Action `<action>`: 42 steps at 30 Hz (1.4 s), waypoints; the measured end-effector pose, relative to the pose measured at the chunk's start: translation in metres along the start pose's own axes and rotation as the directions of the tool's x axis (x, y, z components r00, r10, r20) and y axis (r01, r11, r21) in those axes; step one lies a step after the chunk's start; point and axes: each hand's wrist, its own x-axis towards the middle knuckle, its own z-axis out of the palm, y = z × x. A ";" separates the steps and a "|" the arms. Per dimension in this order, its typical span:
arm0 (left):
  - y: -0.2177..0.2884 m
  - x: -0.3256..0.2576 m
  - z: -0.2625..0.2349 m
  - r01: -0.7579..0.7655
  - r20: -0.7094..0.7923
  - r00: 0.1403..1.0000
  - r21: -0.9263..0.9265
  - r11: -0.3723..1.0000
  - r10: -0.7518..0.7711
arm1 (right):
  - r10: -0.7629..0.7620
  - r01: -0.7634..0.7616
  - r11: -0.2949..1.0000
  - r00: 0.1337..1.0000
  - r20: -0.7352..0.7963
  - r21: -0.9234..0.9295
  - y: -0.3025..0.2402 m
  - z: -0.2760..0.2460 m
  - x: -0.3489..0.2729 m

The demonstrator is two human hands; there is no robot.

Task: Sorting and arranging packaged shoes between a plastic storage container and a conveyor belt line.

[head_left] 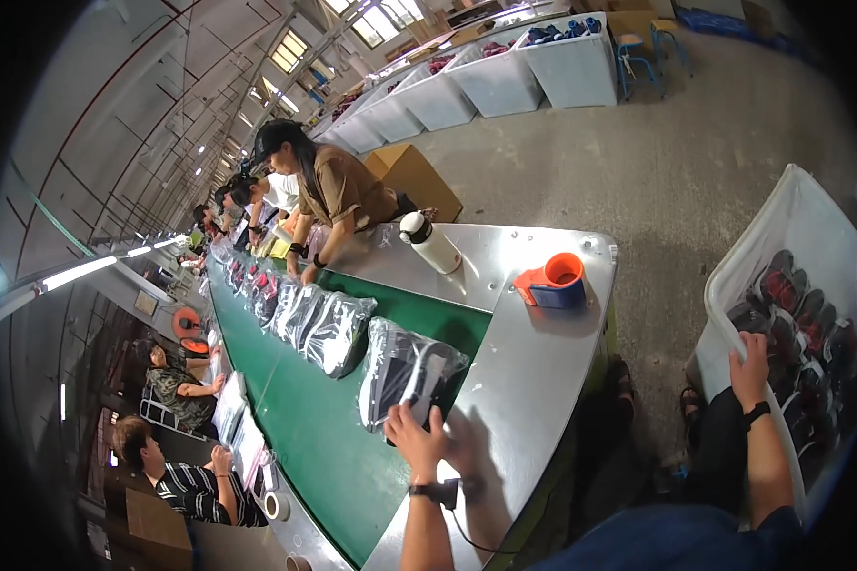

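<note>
My left hand (417, 443) reaches over the green conveyor belt (319, 447). Its fingers are spread and touch the near end of a clear plastic bag of dark shoes with pale soles (405, 371). At the right, my right hand (750, 366) has its fingers hooked over the rim of a white bin (719, 290). Inside that bin lie several dark and red shoes (795, 305). Another clear bag of shoes (324, 324) lies just beyond the first on the belt. Black bands circle both my wrists, and a thin cable trails from the left one.
A metal table edge (552, 362) borders the belt, bearing an orange-and-blue tape dispenser (552, 283) and a white bottle (430, 243). Co-workers handle goods along both sides. A cardboard box (414, 181) and large white bins (571, 71) stand behind.
</note>
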 end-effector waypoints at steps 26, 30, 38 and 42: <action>0.064 0.020 0.028 0.354 0.777 0.581 -0.510 -0.784 -0.243 | -0.088 0.090 0.992 0.996 -0.029 0.087 -0.009 -0.020 -0.006; 0.073 -0.019 0.000 0.441 0.706 0.706 -0.497 -0.747 -0.053 | -0.074 0.081 0.991 0.995 -0.069 0.107 -0.014 -0.022 -0.005; 0.109 -0.071 -0.011 0.521 0.673 0.740 -0.595 -0.612 -0.024 | -0.015 0.019 0.970 1.000 -0.017 0.241 -0.016 -0.013 0.004; 0.127 -0.082 -0.015 0.643 0.707 0.691 -0.504 -0.577 0.151 | -0.045 0.043 0.968 0.999 0.001 0.249 -0.034 -0.032 -0.001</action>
